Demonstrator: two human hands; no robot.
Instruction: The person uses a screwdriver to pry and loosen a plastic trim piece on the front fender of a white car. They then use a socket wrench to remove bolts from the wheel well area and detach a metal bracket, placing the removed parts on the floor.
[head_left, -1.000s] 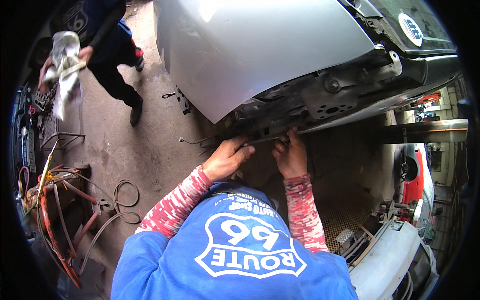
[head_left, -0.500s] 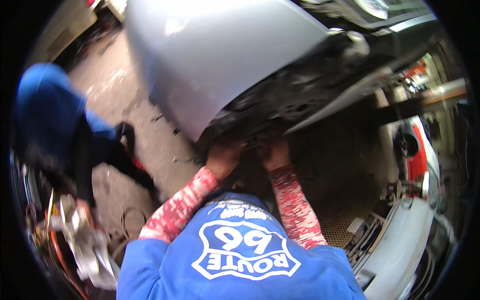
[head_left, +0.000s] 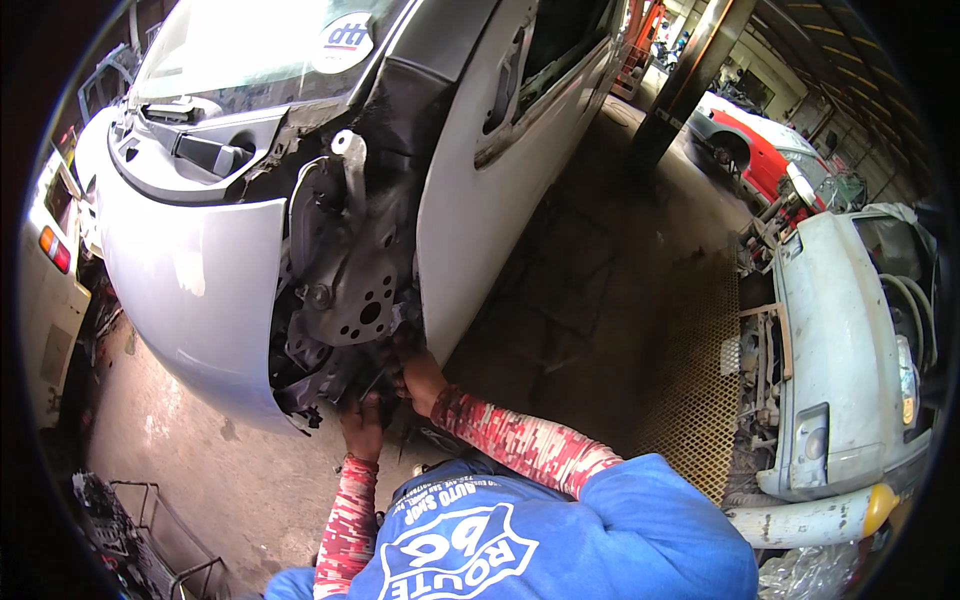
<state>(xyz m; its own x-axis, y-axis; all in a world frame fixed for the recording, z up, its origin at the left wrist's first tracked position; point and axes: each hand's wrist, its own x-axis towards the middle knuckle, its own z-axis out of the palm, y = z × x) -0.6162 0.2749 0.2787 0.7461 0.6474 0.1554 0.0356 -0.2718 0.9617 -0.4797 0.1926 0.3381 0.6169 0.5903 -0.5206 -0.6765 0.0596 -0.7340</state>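
A silver car (head_left: 190, 280) with its front wheel off fills the upper left. Its bare hub and brake plate (head_left: 352, 300) show in the open wheel arch, beside the pale door (head_left: 490, 180). My left hand (head_left: 362, 428) reaches up into the dark parts under the arch, behind the bumper's lower edge. My right hand (head_left: 422, 378) presses against the bottom of the hub area, close to the door's front edge. The fingertips of both hands are hidden among the dark parts, so I cannot tell what they grip. Red patterned sleeves and a blue shirt cover my arms and chest.
A white car front (head_left: 850, 350) with a stripped bumper stands at the right, with a red car (head_left: 760, 150) behind it. A steel pillar (head_left: 690, 80) rises at the top. Yellow floor grating (head_left: 690, 400) lies between the cars. A metal rack (head_left: 140, 530) sits at the lower left.
The view has swung round, so the car's side and wheel arch now show. The person in blue at the left is out of view. Both hands stay under the car's arch.
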